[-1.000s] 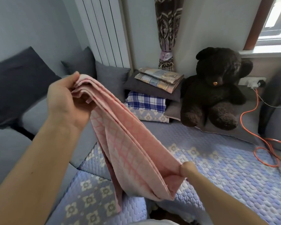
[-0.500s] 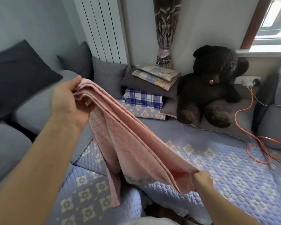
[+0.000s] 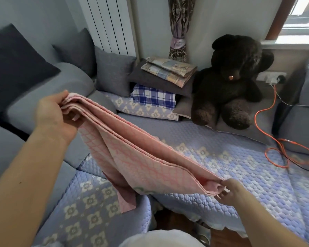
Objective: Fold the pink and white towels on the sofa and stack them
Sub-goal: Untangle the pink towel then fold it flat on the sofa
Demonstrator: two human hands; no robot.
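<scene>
While the pink towel (image 3: 132, 157) is hanging folded in layers above the quilted sofa cover (image 3: 239, 172), the left hand (image 3: 55, 116) is gripping its upper end, fingers curled round the stacked edges. The right hand (image 3: 228, 191) is pinching the lower end between thumb and fingertips. One loose corner is dangling below.

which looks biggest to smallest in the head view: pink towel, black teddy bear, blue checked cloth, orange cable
1. pink towel, though it is nearest the camera, which inflates it
2. black teddy bear
3. blue checked cloth
4. orange cable: long but thin, so its place against the cloth is unsure
</scene>
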